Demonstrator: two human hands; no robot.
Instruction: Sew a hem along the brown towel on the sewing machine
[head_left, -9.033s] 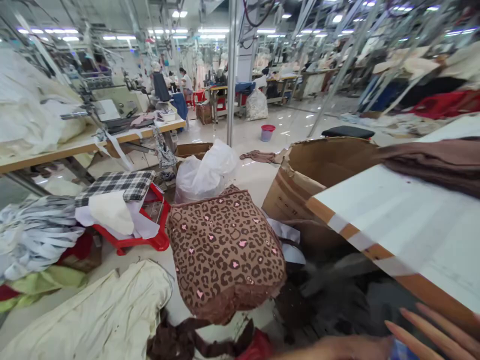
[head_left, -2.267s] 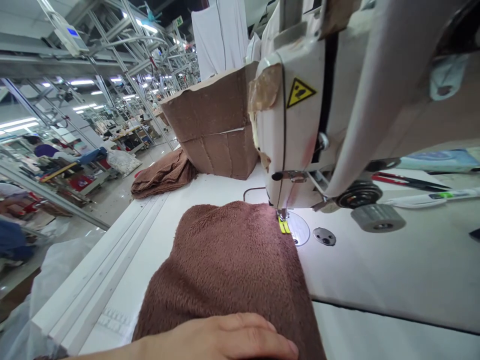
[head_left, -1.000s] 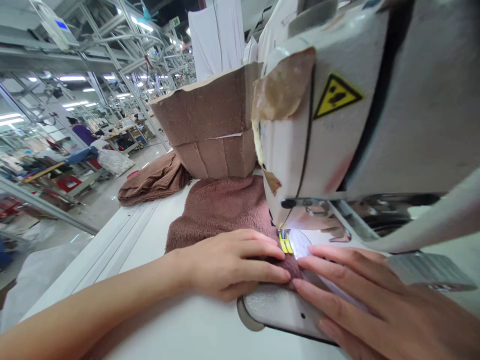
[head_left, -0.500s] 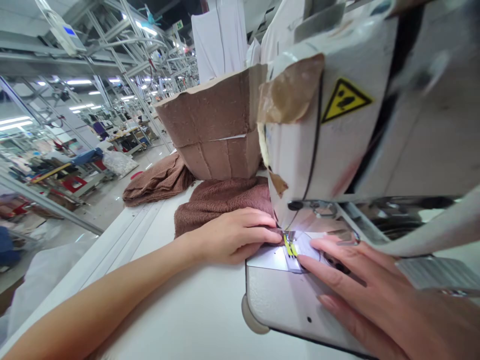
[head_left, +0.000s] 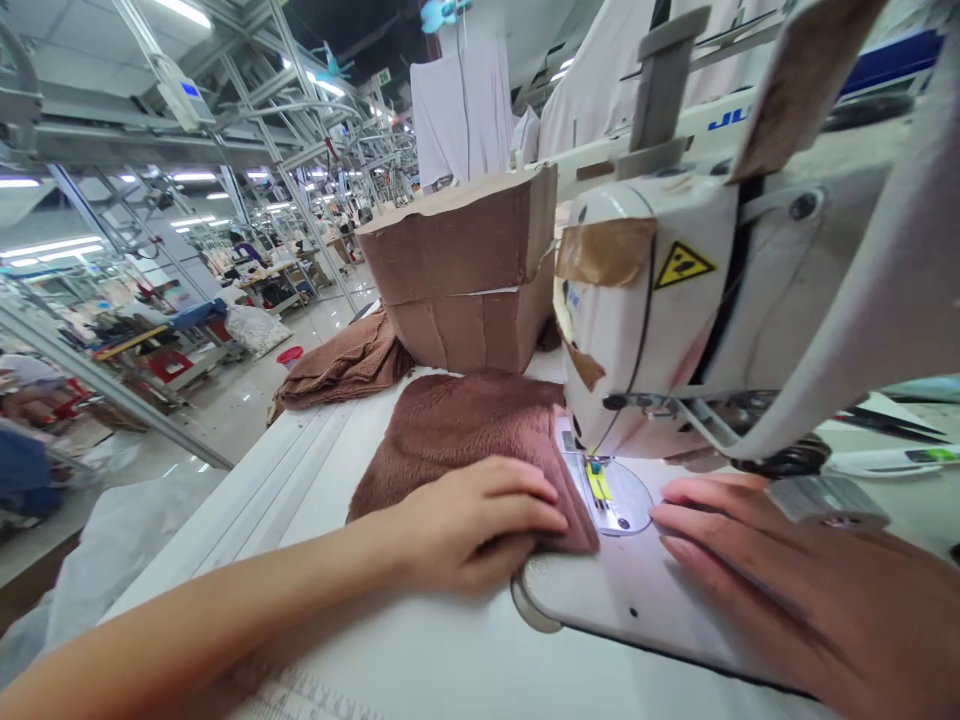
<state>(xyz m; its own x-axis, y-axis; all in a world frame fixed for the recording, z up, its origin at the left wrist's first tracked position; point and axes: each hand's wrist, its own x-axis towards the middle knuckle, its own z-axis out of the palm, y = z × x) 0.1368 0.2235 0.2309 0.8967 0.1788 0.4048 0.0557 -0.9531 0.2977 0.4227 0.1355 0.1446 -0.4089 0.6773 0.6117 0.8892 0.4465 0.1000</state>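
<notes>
A piece of brown fleece fabric (head_left: 457, 430) lies on the white table, its right edge beside the needle plate of the sewing machine (head_left: 645, 300). My left hand (head_left: 480, 520) is over the near part of the fabric, fingers curled and gripping it near its front corner; the thumb is partly hidden. The presser foot (head_left: 599, 484), with yellow on it, stands over the plate to the right of the fabric. My right hand (head_left: 765, 560) rests on the machine bed (head_left: 585, 590), fingers stretched out at the plate's right edge, holding nothing that I can see.
Behind the fabric stands a brown-covered box (head_left: 457, 320), close to the machine head. Folded brown fabric (head_left: 345, 365) is stacked at the table's far left. Black scissors (head_left: 892, 425) lie right of the machine. A ruler scale (head_left: 300, 695) shows along the near table.
My left hand has drawn the fabric towards me and left of the presser foot. My right hand has moved away from the foot, to the right. The view has pulled back.
</notes>
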